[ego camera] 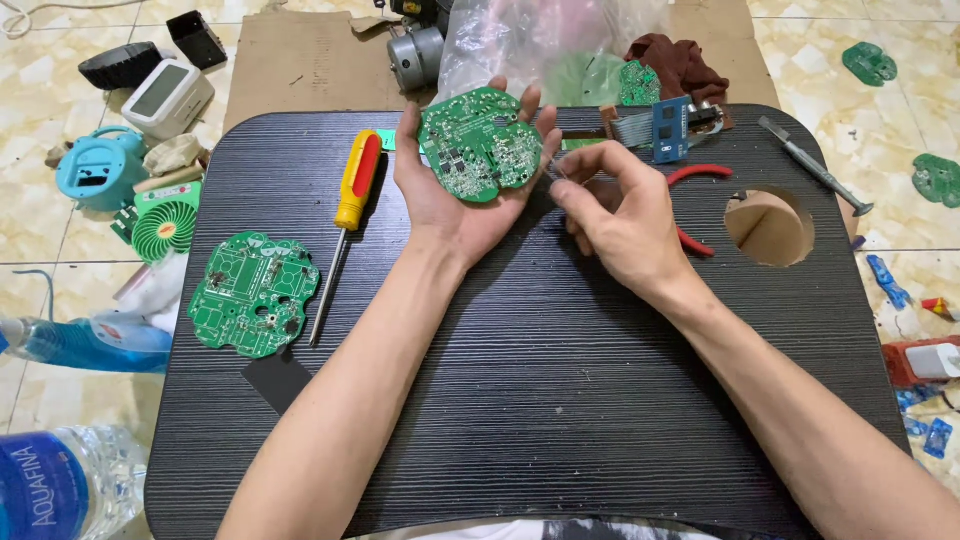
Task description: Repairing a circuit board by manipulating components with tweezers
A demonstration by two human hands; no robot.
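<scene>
- Water bottle: clear plastic with a blue label, lying at the near left corner, off the board.
- Lap desk: black, wood-grained, with a round hole at its right side; both forearms stretch across it.
- Spray bottle: blue, lying on the floor left of the desk.
- Second board: green circuit board, flat on the desk's left part, apart from both hands.
- Screwdriver: yellow and red handle, lying just right of the second board and left of the left wrist.
- Left hand: palm up over the desk's middle, fingers spread and loosely curled, cradling the circuit board.
- Circuit board: green, roundish, component side up, resting in the left palm and held against the fingertips.
- Right hand: fingers pinched closed on a thin metal tool, its tip at the right edge of the circuit board; what kind of tool cannot be told.
- Pliers: red handles, lying on the desk, partly hidden behind the right hand.
- Blue part: small blue panel with a ribbon cable, at the desk's far edge.
- Plastic bag: clear, beyond the desk, with green pieces showing through it.
- Motor: grey metal cylinder on cardboard, left of the bag.
</scene>
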